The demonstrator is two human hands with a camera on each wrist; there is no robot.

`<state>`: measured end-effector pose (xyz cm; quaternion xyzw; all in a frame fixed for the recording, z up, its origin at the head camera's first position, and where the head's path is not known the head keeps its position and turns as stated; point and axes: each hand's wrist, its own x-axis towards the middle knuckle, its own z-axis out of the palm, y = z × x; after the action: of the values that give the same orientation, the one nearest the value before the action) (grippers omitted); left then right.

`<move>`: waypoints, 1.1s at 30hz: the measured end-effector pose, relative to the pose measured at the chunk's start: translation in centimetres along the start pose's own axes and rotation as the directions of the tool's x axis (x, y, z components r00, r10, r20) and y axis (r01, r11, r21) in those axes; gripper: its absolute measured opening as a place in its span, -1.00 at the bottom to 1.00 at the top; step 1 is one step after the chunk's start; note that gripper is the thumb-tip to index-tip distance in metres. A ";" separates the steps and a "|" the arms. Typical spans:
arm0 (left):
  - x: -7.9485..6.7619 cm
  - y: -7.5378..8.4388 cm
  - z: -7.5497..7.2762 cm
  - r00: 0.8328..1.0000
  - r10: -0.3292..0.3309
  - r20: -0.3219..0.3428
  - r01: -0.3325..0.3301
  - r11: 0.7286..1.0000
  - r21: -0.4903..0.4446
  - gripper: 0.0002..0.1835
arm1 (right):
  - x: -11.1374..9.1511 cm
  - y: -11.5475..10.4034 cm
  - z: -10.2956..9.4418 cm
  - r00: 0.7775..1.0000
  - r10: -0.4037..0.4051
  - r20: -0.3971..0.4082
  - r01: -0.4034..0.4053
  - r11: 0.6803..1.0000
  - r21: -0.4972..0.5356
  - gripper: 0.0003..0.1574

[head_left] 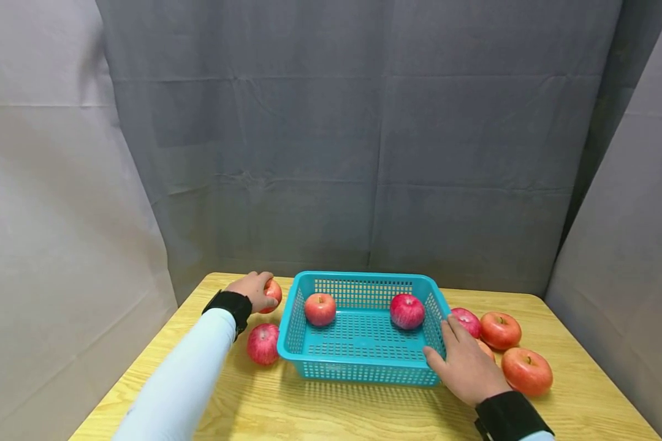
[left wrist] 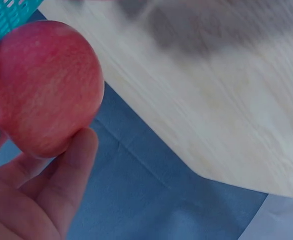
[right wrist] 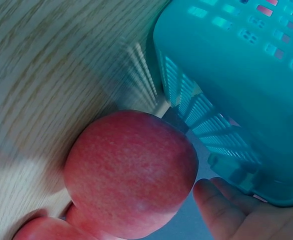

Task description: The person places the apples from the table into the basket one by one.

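Note:
My left hand grips a red apple at the basket's left, fingers and thumb around its sides; in the head view the apple is partly covered by the hand. A darker pink-red apple lies nearer, beside the basket's left wall. My right hand rests at the right rim of the turquoise basket, its fingers fairly straight along the edge. Inside the basket sit a red apple at left and a pink-red apple at right. Close to the right fingertips is another apple.
Right of the basket, several apples lie together, among them a pink-red one, a red one and a larger red one. The wooden table ends before a grey cloth; pale cloth hangs on both sides.

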<state>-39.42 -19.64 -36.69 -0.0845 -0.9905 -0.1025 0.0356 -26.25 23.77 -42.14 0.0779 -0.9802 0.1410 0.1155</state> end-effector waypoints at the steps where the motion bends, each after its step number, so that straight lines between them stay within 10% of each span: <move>1: 0.0 0.0 -0.3 1.000 0.005 -0.001 -0.005 1.000 -0.002 -0.30 | 0.0 0.0 0.0 1.000 0.001 0.000 -0.001 1.000 0.000 0.21; 21: 0.4 1.6 -3.9 0.995 0.075 -0.067 -0.069 0.994 0.080 -0.34 | 0.2 0.0 0.0 1.000 0.018 0.022 -0.018 1.000 0.003 0.23; 33: 0.7 6.0 -5.1 0.989 0.130 -0.064 -0.124 0.988 0.092 -0.36 | 0.2 0.1 0.2 1.000 0.006 0.005 -0.006 1.000 0.003 0.21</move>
<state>-38.80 -14.84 -30.45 -0.1420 -0.9848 -0.0593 0.0804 -26.55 23.82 -42.30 0.0753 -0.9805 0.1427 0.1125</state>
